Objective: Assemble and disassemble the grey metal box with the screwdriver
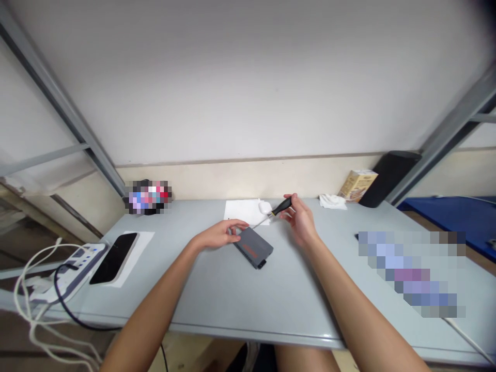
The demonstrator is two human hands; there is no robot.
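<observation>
A flat dark grey box [253, 245] with orange-red marking on top lies on the grey table, turned at an angle. My left hand [221, 233] grips its far left corner, with thumb and fingers at the edge. In my right hand [300, 221] is a screwdriver [282, 206] with a black handle, held between thumb and fingers. Its thin metal shaft slants down to the left, and the tip is at the box's far edge beside my left fingers. Whether the tip touches the box I cannot tell. A small black piece sticks out at the box's near right end.
Behind the box are white paper [240, 209] and a white rounded case [265, 207]. On the left lie a phone [115, 257] and a power strip [79, 271] with cables. A carton [358, 184], crumpled tissue [332, 201] and black cylinder [390, 178] stand back right. Two items are pixelated.
</observation>
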